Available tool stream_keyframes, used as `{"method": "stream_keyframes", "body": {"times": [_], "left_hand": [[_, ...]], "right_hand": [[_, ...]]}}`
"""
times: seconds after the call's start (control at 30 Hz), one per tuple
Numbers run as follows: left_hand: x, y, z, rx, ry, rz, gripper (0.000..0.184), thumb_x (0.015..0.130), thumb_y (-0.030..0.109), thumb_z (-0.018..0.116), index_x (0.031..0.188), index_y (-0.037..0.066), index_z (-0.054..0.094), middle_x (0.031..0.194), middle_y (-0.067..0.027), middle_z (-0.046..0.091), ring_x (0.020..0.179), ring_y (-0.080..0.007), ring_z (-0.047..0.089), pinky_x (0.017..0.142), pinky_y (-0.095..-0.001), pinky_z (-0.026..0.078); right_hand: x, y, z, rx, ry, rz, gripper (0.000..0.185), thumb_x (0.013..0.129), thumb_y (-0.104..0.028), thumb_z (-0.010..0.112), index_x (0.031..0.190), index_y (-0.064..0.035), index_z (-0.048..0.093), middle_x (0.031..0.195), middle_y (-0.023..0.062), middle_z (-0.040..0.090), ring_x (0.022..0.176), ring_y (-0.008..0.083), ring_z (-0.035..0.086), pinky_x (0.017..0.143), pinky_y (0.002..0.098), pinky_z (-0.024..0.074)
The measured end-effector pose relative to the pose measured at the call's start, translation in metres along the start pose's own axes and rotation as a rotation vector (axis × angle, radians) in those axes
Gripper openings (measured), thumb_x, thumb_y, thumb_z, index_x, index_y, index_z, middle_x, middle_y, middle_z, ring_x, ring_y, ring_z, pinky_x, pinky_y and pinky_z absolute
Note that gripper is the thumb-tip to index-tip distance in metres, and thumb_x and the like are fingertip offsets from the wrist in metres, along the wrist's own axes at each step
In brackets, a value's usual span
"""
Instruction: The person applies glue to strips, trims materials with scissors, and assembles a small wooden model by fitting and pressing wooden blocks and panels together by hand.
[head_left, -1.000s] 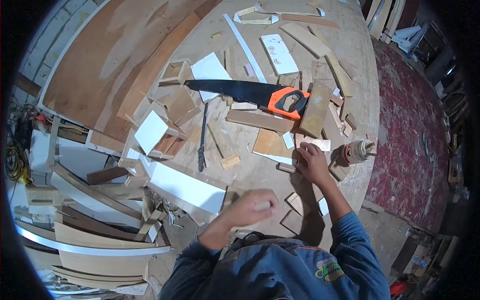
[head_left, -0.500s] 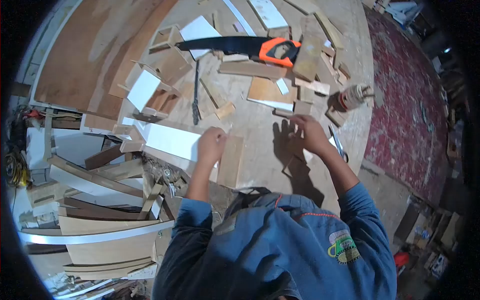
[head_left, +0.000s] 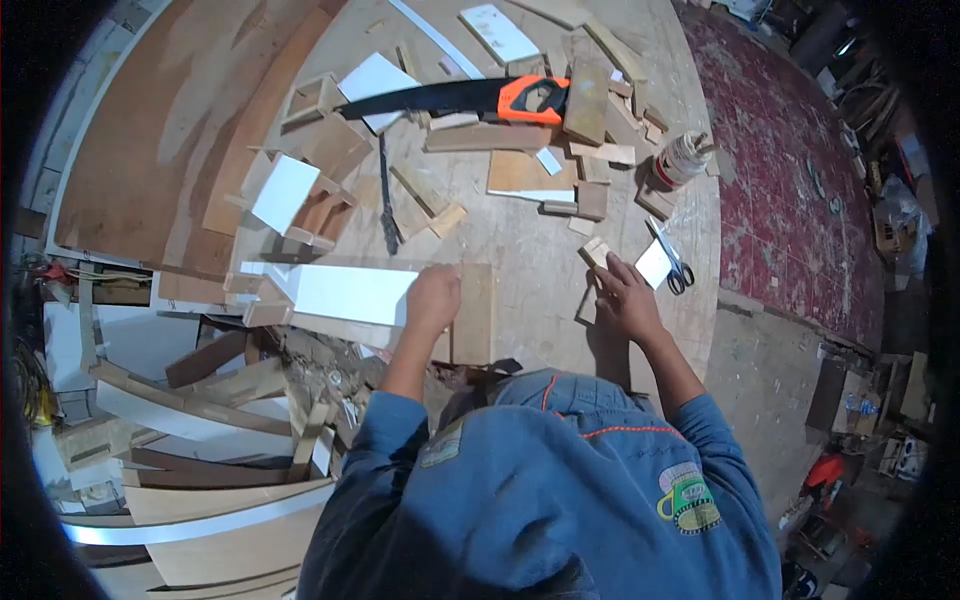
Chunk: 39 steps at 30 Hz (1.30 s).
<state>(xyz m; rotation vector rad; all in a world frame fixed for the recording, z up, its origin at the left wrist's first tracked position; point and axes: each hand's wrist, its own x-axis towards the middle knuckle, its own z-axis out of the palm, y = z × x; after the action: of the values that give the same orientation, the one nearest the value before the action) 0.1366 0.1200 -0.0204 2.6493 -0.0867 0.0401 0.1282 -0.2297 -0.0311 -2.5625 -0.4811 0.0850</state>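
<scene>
My left hand (head_left: 433, 299) is closed at the right end of a long white board (head_left: 350, 293), beside a brown wood piece (head_left: 473, 315); what its fingers hold, if anything, is hidden. My right hand (head_left: 627, 297) has its fingers apart, with the fingertips at a small wood block (head_left: 594, 252) on the table. Just right of it, scissors (head_left: 673, 262) lie across a white piece (head_left: 653, 264). Farther back, a handsaw (head_left: 455, 98) with an orange and black handle rests on wood pieces.
A glue-stained jar (head_left: 680, 160) stands near the right edge of the table (head_left: 530, 235). Small wooden box frames (head_left: 297, 200) sit at the left. Curved boards (head_left: 200, 410) are stacked at lower left. A red floor (head_left: 770, 150) lies to the right.
The camera view has shifted. My left hand has moved forward from near my body to the white board. My right hand has moved back to the small block, and the scissors are now uncovered.
</scene>
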Motion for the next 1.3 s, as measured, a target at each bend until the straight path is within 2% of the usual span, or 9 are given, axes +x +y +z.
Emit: {"method": "stream_keyframes", "body": {"times": [0.2,0.27,0.3,0.4,0.43,0.63,0.87,1.1,1.3], "left_hand": [[0.001,-0.026,-0.022,-0.001,-0.038,-0.060,0.018,0.080,0.019,0.059,0.077,0.002,0.059,0.079,-0.0180,0.059,0.080,-0.0360,0.057,0.071,-0.0456,0.046],[0.007,-0.038,-0.022,-0.072,0.164,0.004,0.013,0.078,0.015,0.063,0.083,0.003,0.059,0.086,-0.0156,0.059,0.084,-0.0351,0.056,0.073,-0.0449,0.046],[0.014,-0.040,-0.026,-0.067,0.079,-0.037,0.023,0.075,0.010,0.066,0.097,0.006,0.060,0.103,-0.0141,0.057,0.098,-0.0341,0.053,0.082,-0.0425,0.045],[0.041,-0.035,-0.027,0.075,0.178,0.052,0.037,0.075,0.010,0.066,0.111,0.007,0.058,0.116,-0.0148,0.053,0.112,-0.0341,0.047,0.091,-0.0395,0.042],[0.055,-0.040,-0.024,0.089,0.135,0.080,0.059,0.072,0.017,0.072,0.125,0.009,0.050,0.130,-0.0150,0.044,0.122,-0.0341,0.039,0.098,-0.0432,0.038],[0.105,-0.030,-0.014,0.220,-0.061,-0.095,0.088,0.063,0.037,0.079,0.136,0.013,0.038,0.143,-0.0150,0.031,0.127,-0.0343,0.036,0.101,-0.0535,0.029],[0.102,-0.012,-0.001,0.308,0.050,-0.054,0.081,0.067,0.037,0.075,0.136,0.012,0.041,0.144,-0.0182,0.029,0.131,-0.0366,0.029,0.105,-0.0568,0.021],[0.064,0.061,0.022,0.069,-0.163,0.179,0.073,0.071,0.032,0.073,0.134,0.010,0.042,0.144,-0.0186,0.029,0.136,-0.0368,0.020,0.108,-0.0556,0.018],[0.102,0.101,0.054,-0.084,-0.178,0.278,0.065,0.073,0.023,0.072,0.131,0.008,0.045,0.135,-0.0173,0.040,0.129,-0.0367,0.032,0.105,-0.0482,0.027]], "right_hand": [[0.017,-0.031,0.005,-0.334,-0.023,0.387,0.059,0.074,-0.025,0.069,0.130,-0.0207,0.050,0.140,0.0104,0.040,0.127,0.0368,0.039,0.098,0.0549,0.0354],[0.018,-0.033,0.017,-0.353,0.024,0.378,0.058,0.074,-0.025,0.069,0.128,-0.0175,0.050,0.138,0.0120,0.041,0.126,0.0375,0.039,0.095,0.0575,0.0352],[0.018,-0.040,0.021,-0.329,0.035,0.334,0.059,0.072,-0.025,0.069,0.127,-0.0154,0.051,0.136,0.0136,0.043,0.126,0.0372,0.039,0.095,0.0546,0.0365],[0.012,-0.045,0.046,-0.329,0.052,0.250,0.066,0.069,-0.024,0.071,0.129,-0.0126,0.048,0.137,0.0152,0.040,0.126,0.0362,0.039,0.096,0.0507,0.0373],[0.008,-0.051,0.051,-0.320,0.041,0.242,0.068,0.068,-0.024,0.072,0.130,-0.0128,0.047,0.138,0.0151,0.039,0.126,0.0363,0.038,0.096,0.0505,0.0373],[-0.003,-0.053,0.025,-0.240,-0.029,0.250,0.069,0.066,-0.023,0.074,0.129,-0.0125,0.048,0.139,0.0148,0.039,0.125,0.0343,0.039,0.096,0.0489,0.0372],[0.007,0.002,0.000,-0.148,-0.003,0.168,0.058,0.064,-0.019,0.074,0.119,-0.0103,0.057,0.122,0.0138,0.053,0.110,0.0330,0.050,0.091,0.0453,0.0402],[0.083,0.017,-0.034,-0.327,0.273,0.203,0.058,0.061,-0.016,0.077,0.116,-0.0117,0.057,0.117,0.0123,0.055,0.105,0.0324,0.052,0.086,0.0434,0.0431],[0.107,0.059,-0.044,-0.081,-0.058,0.325,0.051,0.066,-0.017,0.075,0.114,-0.0099,0.061,0.098,0.0116,0.064,0.091,0.0315,0.060,0.078,0.0414,0.0475]]}}
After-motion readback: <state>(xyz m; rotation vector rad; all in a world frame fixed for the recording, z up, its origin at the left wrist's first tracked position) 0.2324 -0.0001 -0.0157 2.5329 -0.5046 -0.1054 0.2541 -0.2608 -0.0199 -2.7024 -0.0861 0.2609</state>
